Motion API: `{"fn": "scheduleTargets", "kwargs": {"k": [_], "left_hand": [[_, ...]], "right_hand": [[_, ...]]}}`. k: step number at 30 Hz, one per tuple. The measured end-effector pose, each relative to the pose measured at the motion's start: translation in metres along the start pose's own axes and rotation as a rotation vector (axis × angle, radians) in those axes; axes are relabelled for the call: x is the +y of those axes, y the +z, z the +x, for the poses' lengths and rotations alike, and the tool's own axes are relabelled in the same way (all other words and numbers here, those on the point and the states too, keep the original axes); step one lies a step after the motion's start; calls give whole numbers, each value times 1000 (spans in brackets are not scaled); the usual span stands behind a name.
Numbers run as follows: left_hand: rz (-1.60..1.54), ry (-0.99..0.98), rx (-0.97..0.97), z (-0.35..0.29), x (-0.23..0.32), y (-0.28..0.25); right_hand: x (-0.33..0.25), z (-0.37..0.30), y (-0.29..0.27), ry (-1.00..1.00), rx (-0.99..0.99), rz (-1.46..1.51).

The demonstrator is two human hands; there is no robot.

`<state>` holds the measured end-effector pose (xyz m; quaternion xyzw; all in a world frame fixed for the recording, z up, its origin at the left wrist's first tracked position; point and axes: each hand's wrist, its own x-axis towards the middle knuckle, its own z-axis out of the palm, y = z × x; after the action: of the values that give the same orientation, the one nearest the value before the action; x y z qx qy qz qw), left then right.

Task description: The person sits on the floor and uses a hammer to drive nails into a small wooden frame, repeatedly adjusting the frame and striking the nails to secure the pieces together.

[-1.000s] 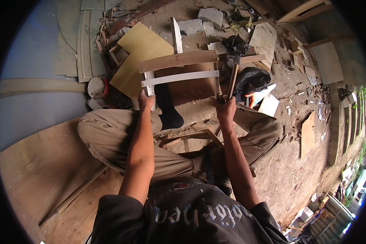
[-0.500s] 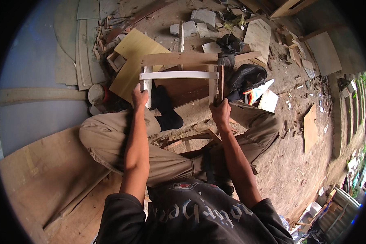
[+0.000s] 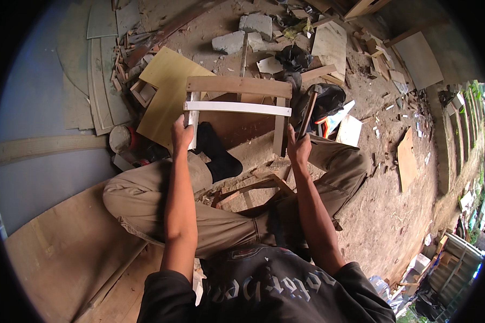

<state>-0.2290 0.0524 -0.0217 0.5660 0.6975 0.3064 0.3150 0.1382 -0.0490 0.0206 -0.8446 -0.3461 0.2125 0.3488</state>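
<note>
L hand (image 3: 182,134) is clamped round the left upright (image 3: 194,121) of a small wooden frame (image 3: 281,126), held up mid-scene. A white slat (image 3: 240,108) runs across it, just under the brown top rail (image 3: 237,85). R hand (image 3: 299,146) grips a hammer (image 3: 309,113) by its handle, tilted, just right of the frame. Yellow board (image 3: 167,78) lies behind, far left; blk plastic bag (image 3: 330,99) w/ white scraps near it, right; concrete blocks (image 3: 256,25) farther back.
</note>
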Motion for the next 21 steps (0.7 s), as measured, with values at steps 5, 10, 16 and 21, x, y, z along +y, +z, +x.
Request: {"fn": "scheduleTargets", "kwargs": {"k": [5, 10, 16, 21], "left_hand": [[-399, -77, -135, 5, -20, -14], [-681, -185, 47, 8, 12, -18], [-669, -155, 191, 7, 17, -4], [-634, -111, 240, 10, 11, 0]], "right_hand": [[-14, 15, 18, -80, -2, 262], [-21, 30, 22, -59, -15, 149], [-26, 31, 30, -73, -20, 218], [-28, 31, 25, 0, -71, 171]]}}
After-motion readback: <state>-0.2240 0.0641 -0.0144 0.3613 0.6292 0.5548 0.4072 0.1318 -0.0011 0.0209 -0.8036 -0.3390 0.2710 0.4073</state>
